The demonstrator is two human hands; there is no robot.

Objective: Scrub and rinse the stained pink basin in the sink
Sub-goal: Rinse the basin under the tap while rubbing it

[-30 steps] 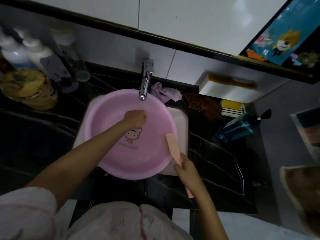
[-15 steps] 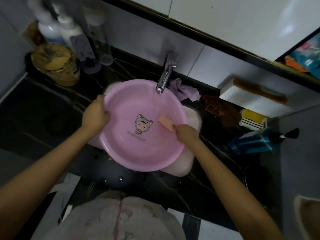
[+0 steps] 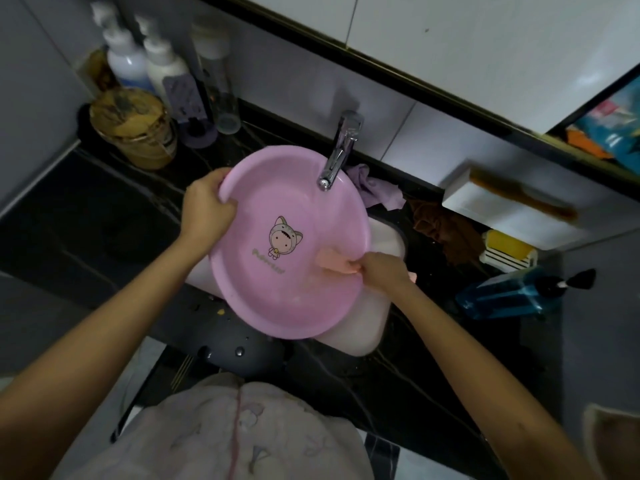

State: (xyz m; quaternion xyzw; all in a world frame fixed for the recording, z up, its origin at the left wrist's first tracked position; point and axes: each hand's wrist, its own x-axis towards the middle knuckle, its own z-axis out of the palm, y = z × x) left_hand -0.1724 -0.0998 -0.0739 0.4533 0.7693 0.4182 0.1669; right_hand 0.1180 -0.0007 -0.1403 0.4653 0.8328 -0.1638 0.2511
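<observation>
The left hand (image 3: 207,206) grips the rim of the pink basin (image 3: 277,306) at about ten o'clock, thumb hooked inside and fingers wrapped behind; the right hand (image 3: 384,271), well apart from it at about four o'clock, pinches a peach scrubbing cloth (image 3: 332,263) and presses it to the inner wall. The basin sits over the white sink (image 3: 356,330), its ten o'clock side apparently raised so the bowl tips toward the scrubbing hand; it looks like thin plastic, so probably light and a little flexible, and when wet it is likely slick. The rolled rim seems the safest place to hold, since the smooth wall offers nothing to catch. The tap (image 3: 341,150) overhangs the rim at one o'clock and is the closest obstacle; turning the basin probably means dipping that edge under the spout; I cannot tell whether water is running. A purple rag (image 3: 375,187) lies just beside the rim at two o'clock, a brown cloth (image 3: 443,226) beyond it, and a blue bottle (image 3: 505,296) lies on its side at four o'clock, well apart. The dark counter (image 3: 104,220) at nine o'clock offers the most open room; a jar (image 3: 135,129) stands at eleven o'clock.
</observation>
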